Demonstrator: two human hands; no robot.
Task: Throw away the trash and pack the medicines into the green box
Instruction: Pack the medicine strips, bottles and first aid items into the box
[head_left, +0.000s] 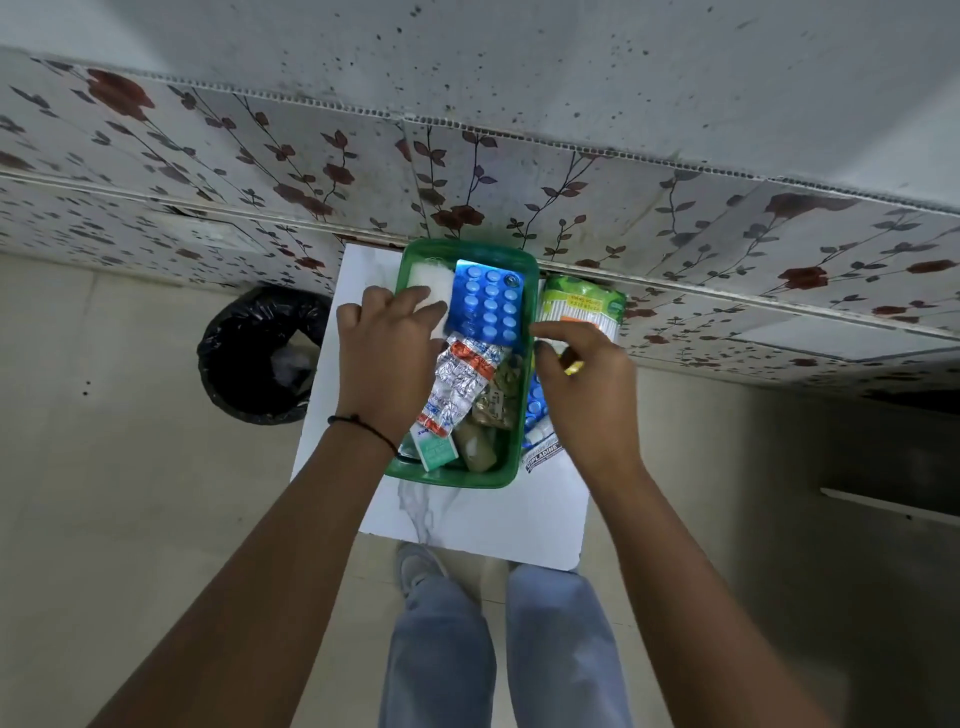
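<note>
Green box (527, 364) at frame centre is filling; left hand (387, 358) is pressing, fingers spread, on white pack (423, 283); right hand (584, 384) is pinching something yellow, risking dropping it outside

Left hand (387, 345) pressed white pack (428, 291) into green box (457, 475); right hand (582, 384) gripped small yellow item (573, 368) beside it.

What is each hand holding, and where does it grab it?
The left hand presses the white pack's near end in the green box. The right hand pinches something small and yellow, unclear what.
</note>
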